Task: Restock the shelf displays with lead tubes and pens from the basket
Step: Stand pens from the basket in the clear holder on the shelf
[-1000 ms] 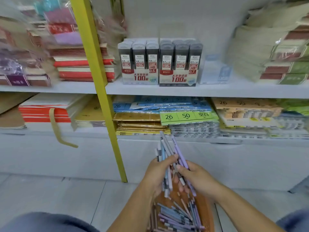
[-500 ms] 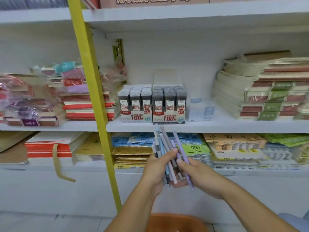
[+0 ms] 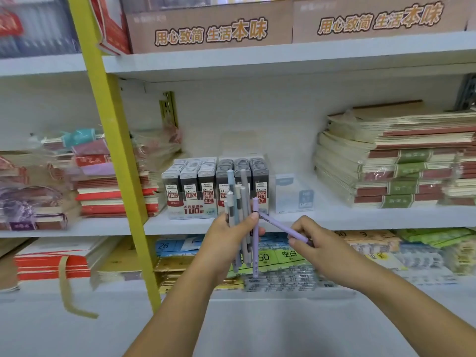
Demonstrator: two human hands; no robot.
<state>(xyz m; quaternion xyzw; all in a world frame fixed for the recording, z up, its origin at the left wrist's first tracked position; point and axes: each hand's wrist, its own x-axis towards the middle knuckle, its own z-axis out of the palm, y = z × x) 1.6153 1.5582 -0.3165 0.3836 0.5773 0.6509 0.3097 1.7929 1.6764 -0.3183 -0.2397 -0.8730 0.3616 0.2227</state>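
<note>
My left hand [image 3: 226, 240] grips an upright bundle of several pastel pens [image 3: 240, 202], grey, blue and purple, in front of the middle shelf. My right hand [image 3: 316, 243] pinches a single purple pen [image 3: 283, 228] that lies slanted, its far tip touching the bundle. Behind the pens, two display boxes of lead tubes [image 3: 193, 189] stand side by side on the middle shelf [image 3: 360, 217], filled with dark tubes. The basket is out of view.
A small pale blue box [image 3: 293, 194] sits right of the lead tube boxes. Stacks of notebooks [image 3: 391, 161] fill the shelf's right side; wrapped books [image 3: 85, 176] lie left of a yellow upright post [image 3: 121, 161]. Cardboard boxes [image 3: 211, 27] stand on the top shelf.
Both hands rose from the basket up to the middle shelf's level. My right hand has drawn one purple pen sideways out of the bundle. The basket has left the view.
</note>
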